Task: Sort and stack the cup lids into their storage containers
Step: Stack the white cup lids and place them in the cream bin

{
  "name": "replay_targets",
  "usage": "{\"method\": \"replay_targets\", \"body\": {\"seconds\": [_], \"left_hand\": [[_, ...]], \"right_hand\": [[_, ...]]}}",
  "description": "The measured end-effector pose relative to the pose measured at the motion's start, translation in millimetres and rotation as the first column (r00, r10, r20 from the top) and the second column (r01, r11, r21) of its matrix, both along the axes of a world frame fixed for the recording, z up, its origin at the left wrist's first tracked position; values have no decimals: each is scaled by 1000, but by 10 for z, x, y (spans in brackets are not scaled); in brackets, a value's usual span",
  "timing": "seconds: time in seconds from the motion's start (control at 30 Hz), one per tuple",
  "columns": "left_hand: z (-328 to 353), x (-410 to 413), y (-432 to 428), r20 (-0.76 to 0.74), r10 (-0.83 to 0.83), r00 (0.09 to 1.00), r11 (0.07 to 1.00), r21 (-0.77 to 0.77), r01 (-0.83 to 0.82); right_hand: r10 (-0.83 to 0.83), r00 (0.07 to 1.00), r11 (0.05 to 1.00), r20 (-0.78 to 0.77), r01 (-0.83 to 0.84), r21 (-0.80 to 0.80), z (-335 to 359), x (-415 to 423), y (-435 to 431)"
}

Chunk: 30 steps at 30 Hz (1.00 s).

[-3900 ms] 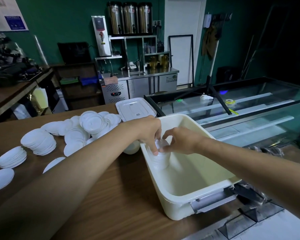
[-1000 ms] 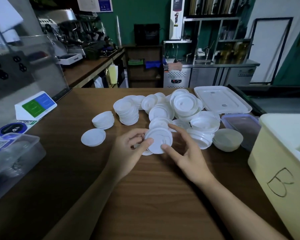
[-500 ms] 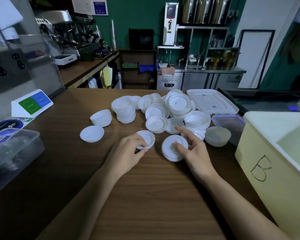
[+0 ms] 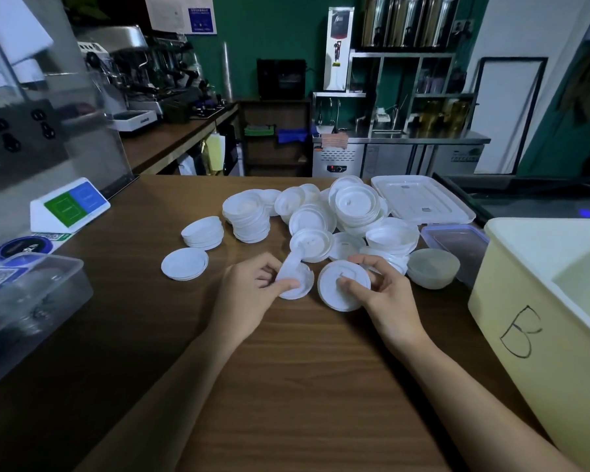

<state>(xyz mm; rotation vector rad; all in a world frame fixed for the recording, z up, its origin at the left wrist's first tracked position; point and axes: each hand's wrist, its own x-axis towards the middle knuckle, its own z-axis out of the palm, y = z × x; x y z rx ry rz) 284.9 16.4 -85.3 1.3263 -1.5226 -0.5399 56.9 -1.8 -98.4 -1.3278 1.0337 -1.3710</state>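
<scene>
Head view, near to far. Wooden counter (image 4: 304, 386): bare brown top, carries all items. Left hand (image 4: 249, 294): thumb and fingers pinch a small lid (image 4: 292, 264), tilted up on edge above a second small lid (image 4: 300, 287) lying flat. Right hand (image 4: 389, 301): thumb on top, fingers curled round the far rim of a short lid stack (image 4: 331, 296) just right of the small ones. Cream bin (image 4: 525, 318): near right, marked B, open. Clear box (image 4: 31, 294): near left. Flat lids (image 4: 184, 264): left of the hands, apart from them. Bowl (image 4: 433, 267): right of the hands, beside a blue-rimmed tub (image 4: 457, 240). Lid pile (image 4: 321, 216): middle of the counter, unsorted, some nested, some leaning. Tray cover (image 4: 419, 199): far right. Handling, judged: the lids are thin moulded plastic, very light, springy, smooth; they probably skid on the wood and jam when nested crooked. Best hold is likely at the rim, thumb against fingers on opposite edges, with light pressure, since the centre would flex. Stacks want a hold round the whole edge to stay aligned. Change: half a second earlier the left hand lay over one small lid flat on the counter, and the right hand's fingers were spread on top of its stack; now the small lid is raised and the right fingers wrap the rim. About four seconds earlier both hands were inside the bin.
</scene>
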Motion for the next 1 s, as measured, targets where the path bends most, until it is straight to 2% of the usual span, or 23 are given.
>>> {"method": "replay_targets", "body": {"seconds": [0.13, 0.23, 0.3, 0.43, 0.57, 0.7, 0.83, 1.0], "left_hand": [[91, -45, 21, -221, 1, 975, 1000, 11, 1], [119, -78, 38, -415, -92, 905, 991, 54, 125], [110, -120, 67, -467, -154, 871, 973, 81, 215], [54, -167, 78, -457, -207, 865, 946, 134, 297], [26, -154, 66, -385, -212, 898, 953, 124, 278], [30, -147, 65, -275, -235, 932, 965, 45, 257], [27, -192, 89, -232, -280, 932, 959, -22, 283], [-13, -250, 82, -266, -245, 932, 968, -17, 249]], "right_hand": [[-17, 1000, 999, -12, 17, -43, -17, -8, -38], [-18, 1000, 999, -17, 17, -50, -23, -10, -54], [0, 1000, 999, -4, -1, -52, -34, -12, -54], [55, 997, 998, 52, -54, -22, -23, -1, -50], [135, 975, 985, 178, -151, 80, -5, 28, -77], [174, 971, 975, 164, -194, 110, -44, 33, -73], [270, 953, 952, 136, -285, 109, -2, 52, -6], [371, 920, 918, 123, -384, 97, 9, 85, 31]]}}
